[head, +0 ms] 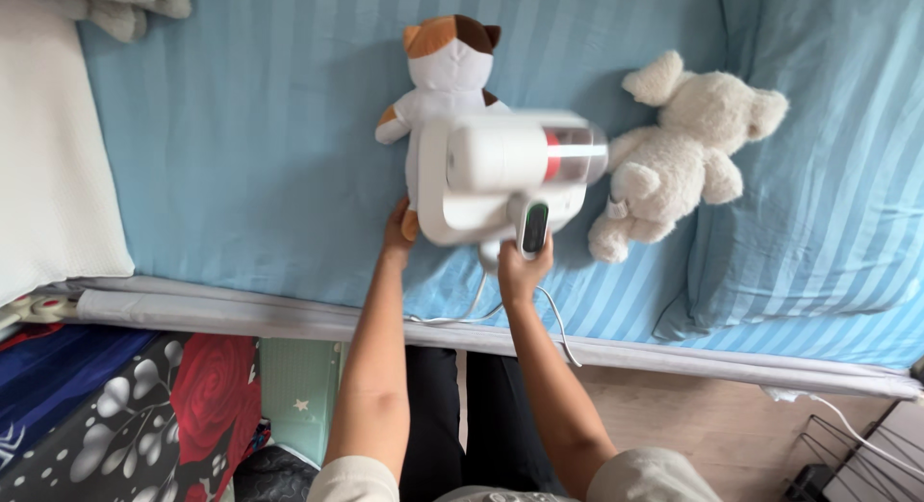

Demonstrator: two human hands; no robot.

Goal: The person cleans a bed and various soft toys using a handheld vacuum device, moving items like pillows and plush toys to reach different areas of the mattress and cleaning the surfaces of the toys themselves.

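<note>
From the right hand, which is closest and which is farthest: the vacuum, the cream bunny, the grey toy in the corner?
1. Vacuum: gripped in the right hand.
2. Cream bunny: to the right on the blue sheet.
3. Grey toy: far top-left corner.

blue striped bed (241, 155), cat plush (445, 74), cream plush (688, 146)

One screen shows: a small dark oval display (535, 227) with a green rim, set in the handle of the white handheld vacuum (500, 175), held over the bed's (241, 127) near edge. No packages, labels or signs.
</note>
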